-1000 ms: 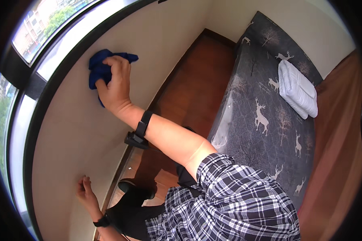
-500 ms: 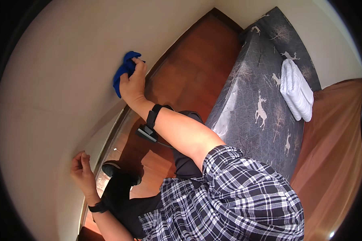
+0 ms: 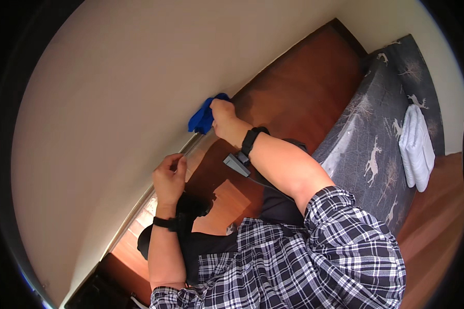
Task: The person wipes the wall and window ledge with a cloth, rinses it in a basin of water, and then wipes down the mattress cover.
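My right hand (image 3: pixel 225 117) grips a blue cloth (image 3: pixel 201 119) with curled fingers. The bunched cloth lies against the pale wall (image 3: pixel 139 92), low down beside the floor's edge. Part of it is hidden behind my fingers. Nearer to me and further left, my left hand (image 3: pixel 168 177) is beside the foot of the same wall. Its fingers are bent in toward the thumb, and nothing shows in them. Each wrist wears a black strap; a small grey device (image 3: pixel 236 165) hangs by the right one.
Reddish-brown floor (image 3: pixel 299 77) runs along the wall. A sofa or bed in a grey deer-print cover (image 3: pixel 366 149) stands to the right, with folded white fabric (image 3: pixel 416 149) on it. Brown fabric (image 3: pixel 433 221) lies beyond. A dark object (image 3: pixel 100 286) sits at the lower left.
The view has shifted, so the room appears further right. My right hand and the cloth are now lower on the wall, near the floor's edge. My left hand has come closer to the right.
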The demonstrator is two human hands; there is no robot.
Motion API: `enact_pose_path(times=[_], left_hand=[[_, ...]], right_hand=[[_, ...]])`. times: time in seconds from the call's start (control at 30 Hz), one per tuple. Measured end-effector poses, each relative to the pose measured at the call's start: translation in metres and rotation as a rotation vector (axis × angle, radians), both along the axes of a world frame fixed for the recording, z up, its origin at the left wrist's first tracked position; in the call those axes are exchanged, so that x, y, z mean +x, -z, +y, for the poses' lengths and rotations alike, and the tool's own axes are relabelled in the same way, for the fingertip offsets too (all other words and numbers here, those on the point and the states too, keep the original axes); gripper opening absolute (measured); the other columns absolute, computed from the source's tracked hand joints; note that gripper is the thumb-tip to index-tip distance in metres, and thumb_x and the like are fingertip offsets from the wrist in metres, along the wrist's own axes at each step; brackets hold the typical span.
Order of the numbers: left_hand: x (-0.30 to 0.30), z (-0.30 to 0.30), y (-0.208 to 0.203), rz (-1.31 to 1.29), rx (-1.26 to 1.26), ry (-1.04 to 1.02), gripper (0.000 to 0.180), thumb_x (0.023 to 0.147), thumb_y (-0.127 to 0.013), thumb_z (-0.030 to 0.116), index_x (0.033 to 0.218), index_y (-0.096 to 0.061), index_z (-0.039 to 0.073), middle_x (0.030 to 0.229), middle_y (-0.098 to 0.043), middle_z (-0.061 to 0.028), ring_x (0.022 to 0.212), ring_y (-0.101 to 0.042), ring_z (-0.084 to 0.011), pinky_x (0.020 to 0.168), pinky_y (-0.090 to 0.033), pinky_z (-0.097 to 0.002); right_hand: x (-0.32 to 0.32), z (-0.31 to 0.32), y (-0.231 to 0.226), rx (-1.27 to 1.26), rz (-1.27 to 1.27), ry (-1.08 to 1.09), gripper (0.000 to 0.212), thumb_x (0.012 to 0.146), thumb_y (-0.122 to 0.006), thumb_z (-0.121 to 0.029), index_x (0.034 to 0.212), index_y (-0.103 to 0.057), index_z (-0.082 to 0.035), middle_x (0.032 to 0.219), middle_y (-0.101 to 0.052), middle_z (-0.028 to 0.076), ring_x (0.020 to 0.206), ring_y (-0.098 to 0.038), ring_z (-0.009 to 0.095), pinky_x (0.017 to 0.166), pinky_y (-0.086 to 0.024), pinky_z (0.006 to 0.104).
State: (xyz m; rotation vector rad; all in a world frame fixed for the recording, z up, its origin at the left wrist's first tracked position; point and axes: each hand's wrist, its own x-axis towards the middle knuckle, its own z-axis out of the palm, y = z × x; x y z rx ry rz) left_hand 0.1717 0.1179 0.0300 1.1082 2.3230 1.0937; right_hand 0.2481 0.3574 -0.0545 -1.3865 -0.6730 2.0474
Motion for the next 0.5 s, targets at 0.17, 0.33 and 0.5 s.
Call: enact_pose_path(times=[0.17,0.33,0.5], left_hand=[[0.012,0.011,-0.011,-0.028,0.005,0.051,0.023,0.098,-0.077,0.020,0.109,-0.079,0.000,0.088,-0.080,-0.0142,0.080,-0.079,-0.0208,0.075,-0.060,-0.0333],[0.020,0.006,-0.019,-0.050,-0.012,0.035,0.024,0.098,-0.078,0.021,0.110,-0.079,0.001,0.088,-0.080,-0.0145,0.081,-0.079,-0.0210,0.075,-0.060,-0.0336],[0.026,-0.004,-0.025,-0.050,0.002,0.027,0.024,0.098,-0.077,0.020,0.112,-0.079,0.001,0.091,-0.080,-0.0175,0.084,-0.080,-0.0240,0.077,-0.060,-0.0348]], right_hand=[[0.019,0.045,-0.007,0.401,-0.211,0.421,0.066,0.092,-0.068,-0.011,0.154,-0.048,-0.001,0.138,-0.063,0.018,0.122,-0.064,0.029,0.105,-0.052,0.0403],[0.030,0.058,-0.006,0.499,-0.529,0.369,0.067,0.096,-0.067,-0.016,0.157,-0.045,0.000,0.149,-0.060,0.025,0.135,-0.061,0.036,0.114,-0.047,0.0394],[0.009,-0.012,0.020,0.364,-0.486,0.029,0.067,0.092,-0.066,-0.019,0.152,-0.049,0.007,0.143,-0.064,0.028,0.139,-0.058,0.042,0.117,-0.045,0.0440]])
